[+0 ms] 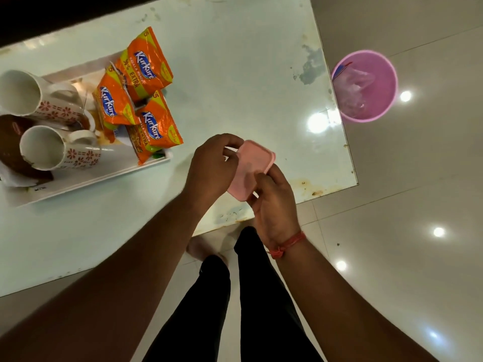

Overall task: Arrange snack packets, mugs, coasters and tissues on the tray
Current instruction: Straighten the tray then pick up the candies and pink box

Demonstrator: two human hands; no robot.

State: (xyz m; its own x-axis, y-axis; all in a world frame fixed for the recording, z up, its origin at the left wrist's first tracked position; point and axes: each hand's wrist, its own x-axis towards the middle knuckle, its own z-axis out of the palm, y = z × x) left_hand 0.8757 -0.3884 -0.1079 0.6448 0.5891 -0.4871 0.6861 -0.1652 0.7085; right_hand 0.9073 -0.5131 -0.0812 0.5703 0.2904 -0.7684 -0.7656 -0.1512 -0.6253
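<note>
Holding a flat pink square plastic coaster [248, 169] between them above the pale green table [235, 74]: left hand [213, 169] and right hand [274, 202], fingers pinched on its edges. White rectangular tray [104, 176] to the left carries two white floral ceramic mugs [49, 150] lying on their sides and three orange snack packets [136, 95]; round pink plastic bin [366, 86] on the floor beyond the table's right edge.

Between your hands you hold a pink coaster [248, 168] that looks like smooth, matt plastic. Left of your left hand [211, 169], the snack packets [146, 71] are glossy, crinkled foil-like film, and the mugs [49, 150] are glazed, shiny ceramic on a smooth white tray [86, 180]. Under your hands the table [235, 61] is glossy but stained. Beyond your right hand [274, 205], the bucket [366, 84] looks like matt pink plastic on polished floor tiles [418, 205].
</note>
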